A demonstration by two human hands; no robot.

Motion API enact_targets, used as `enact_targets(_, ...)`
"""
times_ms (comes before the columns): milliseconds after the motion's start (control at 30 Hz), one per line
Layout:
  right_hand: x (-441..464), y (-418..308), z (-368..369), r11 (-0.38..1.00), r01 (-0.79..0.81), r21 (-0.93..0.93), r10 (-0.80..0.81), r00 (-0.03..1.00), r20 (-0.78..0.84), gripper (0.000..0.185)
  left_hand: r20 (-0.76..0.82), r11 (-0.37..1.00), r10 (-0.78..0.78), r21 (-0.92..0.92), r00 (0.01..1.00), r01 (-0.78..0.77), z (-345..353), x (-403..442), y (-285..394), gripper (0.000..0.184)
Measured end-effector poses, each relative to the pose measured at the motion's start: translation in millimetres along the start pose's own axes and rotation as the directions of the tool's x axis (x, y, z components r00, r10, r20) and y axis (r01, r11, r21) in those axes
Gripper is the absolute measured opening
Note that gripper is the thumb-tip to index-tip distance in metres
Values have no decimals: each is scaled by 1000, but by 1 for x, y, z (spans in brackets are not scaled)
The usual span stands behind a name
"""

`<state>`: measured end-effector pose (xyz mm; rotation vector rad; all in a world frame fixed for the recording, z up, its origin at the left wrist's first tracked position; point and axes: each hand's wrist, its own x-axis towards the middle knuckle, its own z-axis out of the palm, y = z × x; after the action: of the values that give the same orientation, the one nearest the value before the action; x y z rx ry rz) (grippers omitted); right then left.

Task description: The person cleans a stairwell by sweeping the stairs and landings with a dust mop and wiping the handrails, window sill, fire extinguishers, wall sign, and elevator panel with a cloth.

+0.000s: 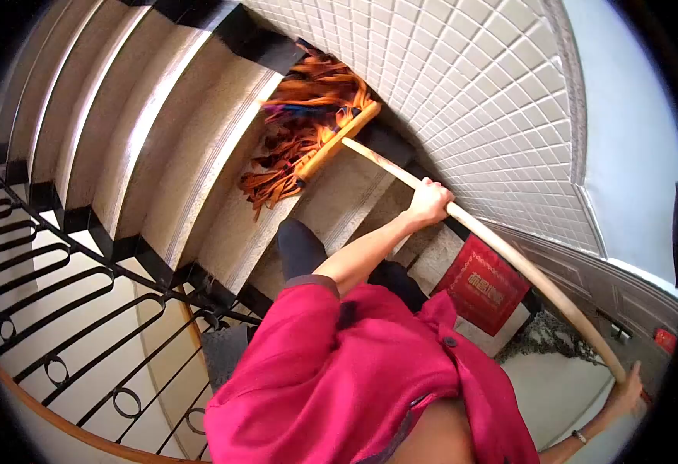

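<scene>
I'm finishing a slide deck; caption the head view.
Left hand and right hand grip the wooden handle of an orange mop on the stairs.

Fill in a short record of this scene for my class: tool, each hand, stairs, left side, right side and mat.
Tool: mop with orange and brown strips spread over the steps, some blurred
Left hand: left hand grips the handle partway along, nearer the strips
Right hand: right hand holds near the opposite end, band on wrist
Stairs: curved stairs, pale with dark ends
Left side: black railing, brown handrail
Right side: tiled wall
Mat: red mat with gold lettering
</scene>
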<state>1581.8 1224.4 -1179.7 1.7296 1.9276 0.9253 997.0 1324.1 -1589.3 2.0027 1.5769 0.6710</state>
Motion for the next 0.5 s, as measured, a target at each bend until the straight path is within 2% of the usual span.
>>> enact_targets(33, -9, -20, 7, 1000, -9, 18, 9, 1000, 11, 56, 128, 999, -25, 41, 991, 20, -1, 2, 1, 7)
enact_targets(133, -5, -99, 16, 982, -49, 182, 34, 996, 83, 51, 144, 988, -88, 137, 986, 68, 4, -6, -37, 15)
enact_targets(167, 7, -125, 14, 977, 44, 207, -46, 999, 2, 46, 136, 985, -129, 129, 982, 111, -2, -12, -56, 17)
enact_targets(200, 24, -161, -6, 1000, 4, 5, -4, 988, 157, 42, 190, 976, -119, 205, 975, 80, -15, -10, -72, 17)
enact_targets(233, 33, -177, -2, 997, 60, 42, -62, 998, 34, 40, 234, 931, -183, 353, 955, 92, -20, -5, -89, 17)
enact_targets(267, 42, -199, -13, 992, 47, 114, -47, 999, -2, 41, 179, 895, -226, 425, 957, 132, -21, -1, -112, 17)
enact_targets(300, 62, -232, -45, 997, 21, 72, -24, 999, 39, 39, 93, 934, -198, 320, 976, 159, -20, -4, -141, 16)
enact_targets(333, 71, -247, -51, 979, 96, 181, -83, 994, -74, 34, 54, 944, -135, 310, 989, 111, -30, -4, -155, 17)
enact_targets(367, 78, -264, -65, 985, 67, 161, -63, 998, -26, 30, 26, 943, -176, 291, 984, 161, -45, -5, -158, 17)
enact_targets(400, 80, -265, -71, 986, 70, 154, -66, 997, -33, 29, -50, 966, -95, 236, 994, 104, -52, -7, -168, 16)
enact_targets(433, 85, -265, -76, 985, 79, 155, -72, 996, -51, 28, -42, 971, -123, 199, 992, 129, -54, -6, -176, 13)
enact_targets(500, 81, -236, -82, 977, 182, 115, -171, 981, -96, 30, -166, 971, -147, 164, 975, 174, -50, -15, -167, 11)
